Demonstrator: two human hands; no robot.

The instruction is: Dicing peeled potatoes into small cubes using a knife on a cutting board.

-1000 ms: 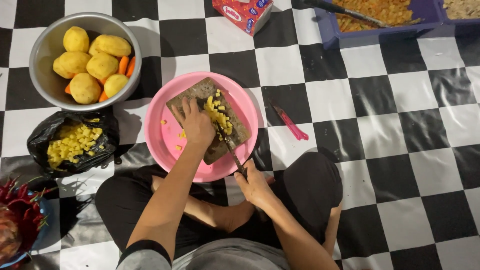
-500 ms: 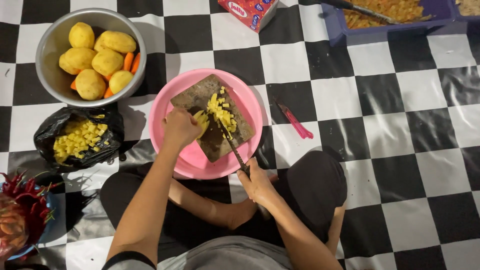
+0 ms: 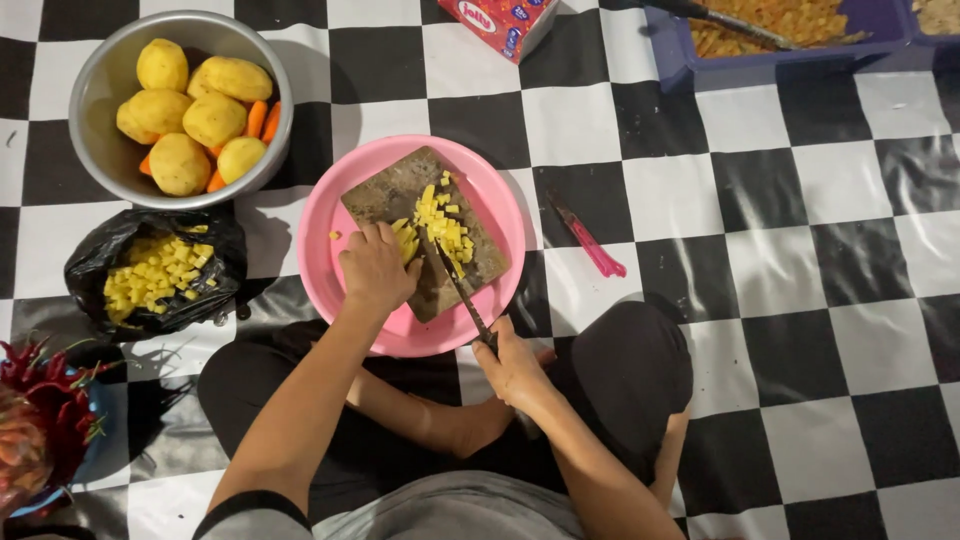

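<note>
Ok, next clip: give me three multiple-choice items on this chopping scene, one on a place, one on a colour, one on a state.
1. Where does the wooden cutting board lie?
A. in the pink basin
B. in the metal bowl
C. on the black bag

2. What colour is the handle of the spare knife on the floor?
A. green
B. pink
C. white

3. What does the right hand hold?
A. nothing
B. a whole potato
C. the knife

Key: 1 A, the basin rim rings the board; 2 B, its handle is pink; 3 C, fingers grip the handle, blade at the diced potato.

board (image 3: 400, 195) on plate (image 3: 330, 215), bowl (image 3: 100, 100) left
</note>
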